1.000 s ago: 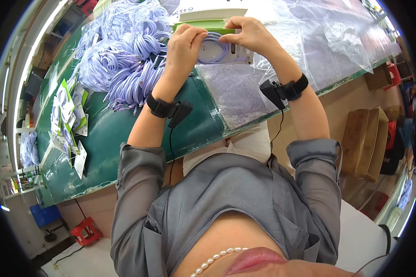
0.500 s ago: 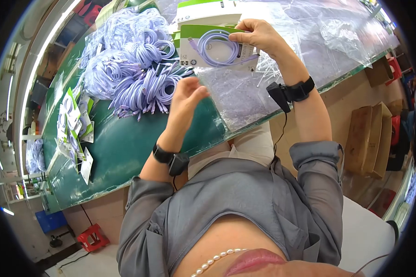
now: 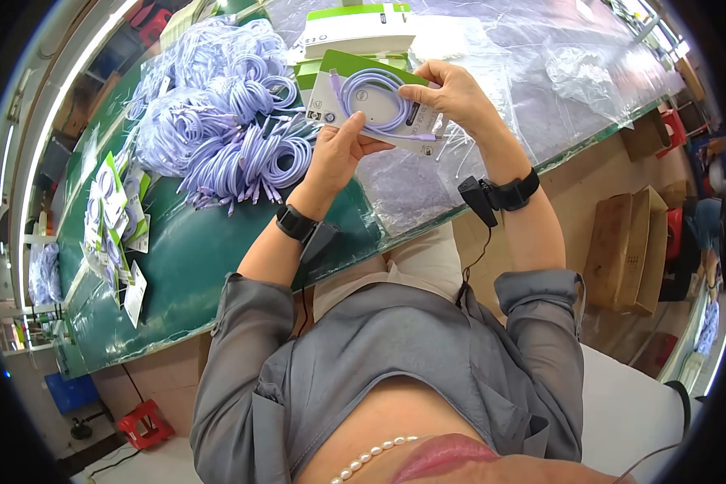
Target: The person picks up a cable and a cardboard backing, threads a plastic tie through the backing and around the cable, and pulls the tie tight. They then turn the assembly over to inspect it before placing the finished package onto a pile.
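A coiled lavender cable lies against a white and green card, held up over the table's far side. My left hand pinches the card's lower left edge, thumb on its front near the coil. My right hand grips the right part of the coil and card between thumb and fingers. Left of them is a big pile of lavender cables. Behind the held card sits a stack of white and green cards.
Several carded cables lie on the green table at the left. Clear plastic and thin white ties are at the right. Cardboard boxes and a red stool stand on the floor. A person is at the far right.
My left hand has moved up and right and taken hold of the card. The card has tilted and come slightly lower. My right hand still holds it.
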Tool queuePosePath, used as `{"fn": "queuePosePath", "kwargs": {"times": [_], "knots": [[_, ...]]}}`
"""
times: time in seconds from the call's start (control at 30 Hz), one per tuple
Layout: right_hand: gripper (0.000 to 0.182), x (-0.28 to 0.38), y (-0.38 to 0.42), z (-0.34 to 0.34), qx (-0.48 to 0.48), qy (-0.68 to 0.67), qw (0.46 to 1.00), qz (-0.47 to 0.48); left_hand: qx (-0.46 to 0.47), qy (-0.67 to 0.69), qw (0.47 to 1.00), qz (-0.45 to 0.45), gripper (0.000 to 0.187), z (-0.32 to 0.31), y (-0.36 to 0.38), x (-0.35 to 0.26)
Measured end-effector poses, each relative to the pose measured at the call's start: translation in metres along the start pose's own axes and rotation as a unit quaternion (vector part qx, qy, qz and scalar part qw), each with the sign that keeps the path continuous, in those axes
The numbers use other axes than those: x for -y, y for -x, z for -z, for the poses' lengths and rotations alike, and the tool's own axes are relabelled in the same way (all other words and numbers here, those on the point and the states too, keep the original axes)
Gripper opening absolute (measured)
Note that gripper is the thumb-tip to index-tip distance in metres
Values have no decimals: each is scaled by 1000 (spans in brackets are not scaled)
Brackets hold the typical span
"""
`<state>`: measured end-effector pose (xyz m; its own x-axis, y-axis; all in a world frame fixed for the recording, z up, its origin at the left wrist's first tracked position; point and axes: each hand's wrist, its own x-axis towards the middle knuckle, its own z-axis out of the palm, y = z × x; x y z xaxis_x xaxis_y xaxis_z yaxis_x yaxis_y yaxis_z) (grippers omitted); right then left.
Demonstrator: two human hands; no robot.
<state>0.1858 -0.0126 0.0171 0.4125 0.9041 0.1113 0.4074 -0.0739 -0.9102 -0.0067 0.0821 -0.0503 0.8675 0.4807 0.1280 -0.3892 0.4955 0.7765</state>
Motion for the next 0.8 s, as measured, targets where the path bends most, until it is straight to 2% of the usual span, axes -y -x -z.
{"fn": "queuePosePath", "kwargs": {"times": [0.13,0.23,0.27,0.37,0.4,0.5,0.63,0.8], "knots": [[21,6,4,9,-28,-40,998,27,-23,-14,1000,-11,35,-8,-4,8],[15,12,12,10,-196,116,954,194,-36,14,999,-22,35,-10,-8,15],[15,13,17,8,-194,120,954,194,-36,18,999,-24,35,-9,-9,15],[11,12,34,-5,-149,198,908,337,-50,29,998,-18,34,-9,-11,20],[11,9,34,-8,-144,202,909,335,-52,36,998,-19,34,-11,-11,21],[11,2,35,-15,-193,151,936,252,-58,-11,997,-45,32,-15,-9,25],[10,6,33,-23,-177,170,949,197,-74,-26,996,-48,28,-14,-8,32],[9,1,31,-33,-193,258,927,189,-75,-15,997,-28,26,-7,-7,35]]}}
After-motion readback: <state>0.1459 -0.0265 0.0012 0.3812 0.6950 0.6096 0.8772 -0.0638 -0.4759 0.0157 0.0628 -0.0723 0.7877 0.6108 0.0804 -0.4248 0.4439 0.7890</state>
